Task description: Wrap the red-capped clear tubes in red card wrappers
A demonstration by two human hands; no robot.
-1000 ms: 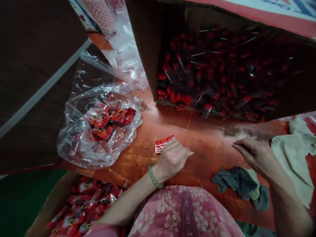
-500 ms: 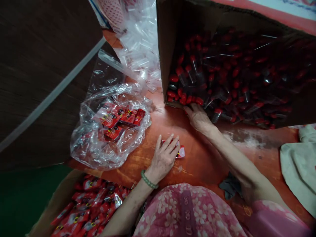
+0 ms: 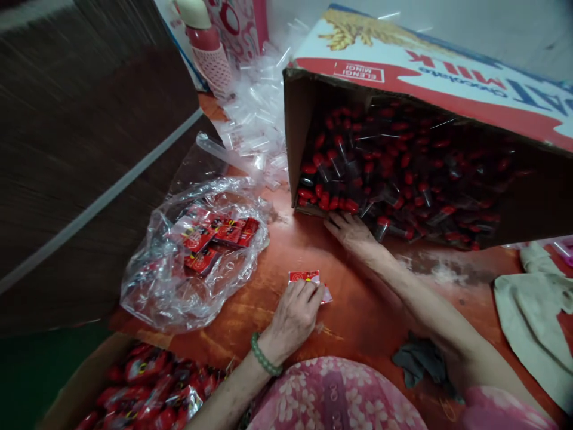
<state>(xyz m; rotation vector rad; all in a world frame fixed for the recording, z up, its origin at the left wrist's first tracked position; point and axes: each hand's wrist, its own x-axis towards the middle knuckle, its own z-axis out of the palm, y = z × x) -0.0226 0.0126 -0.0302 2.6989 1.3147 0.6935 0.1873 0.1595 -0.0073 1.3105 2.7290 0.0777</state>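
My left hand (image 3: 295, 313), with a green bead bracelet (image 3: 265, 356) at the wrist, lies over small red printed cards (image 3: 304, 276). Its fingers are bent and drawn together on them, and the fingertips partly cover the cards. Farther right, my right hand (image 3: 351, 234) rests at the lower front edge of a tipped cardboard box (image 3: 403, 77). Its fingers reach out and lie a little apart, touching the box's edge below clear tubes with red caps (image 3: 344, 205). I see nothing held in it.
An opened clear plastic bag (image 3: 156, 298) with stacked red cards lies left. Clear tubes (image 3: 257, 119) are heaped behind, near a bottle in a pink mesh sleeve (image 3: 208, 51). Red packets (image 3: 152, 382) fill a carton below left. A dark cloth (image 3: 418, 358) and pale fabric (image 3: 530, 322) lie right.
My left hand's fingers have gone from spread out to curled on the cards. My right hand stays at the box's edge. The view has tilted up, showing more of the box's printed side.
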